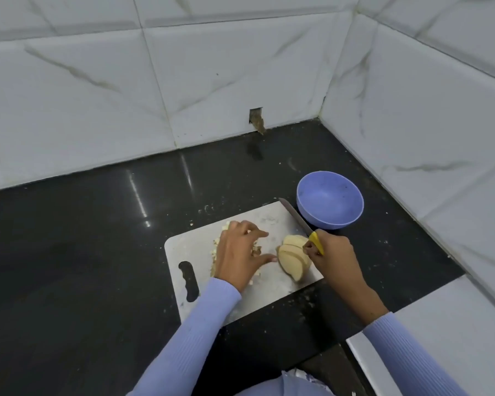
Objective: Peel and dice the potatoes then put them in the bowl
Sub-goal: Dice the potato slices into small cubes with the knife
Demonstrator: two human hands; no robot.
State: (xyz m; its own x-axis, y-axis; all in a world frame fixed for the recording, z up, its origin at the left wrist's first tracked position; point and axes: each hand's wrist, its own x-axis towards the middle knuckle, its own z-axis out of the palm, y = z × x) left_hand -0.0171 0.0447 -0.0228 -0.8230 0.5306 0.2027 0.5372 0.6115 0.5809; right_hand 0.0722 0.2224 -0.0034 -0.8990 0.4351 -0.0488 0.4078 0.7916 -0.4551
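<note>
Head view, nearest first: left hand (pixel 238 254), fingers spread and slack, rests on pale diced potato bits (pixel 256 250) on the white plastic cutting board (pixel 240 304) on the black tabletop (pixel 83 252). Right hand (pixel 330 254) grips the yellow-handled knife (pixel 316 242) beside the peeled, sliced potato (pixel 293 260): judged firm but wet and slippery, best pinned flat-side down. Beyond, the lilac plastic bowl (pixel 330 200) holds nothing visible.

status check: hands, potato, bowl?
Right hand grips knife, blade clear of sliced potato. Left hand open over diced pieces on cutting board. Bowl looks empty. Nothing in the way.
</note>
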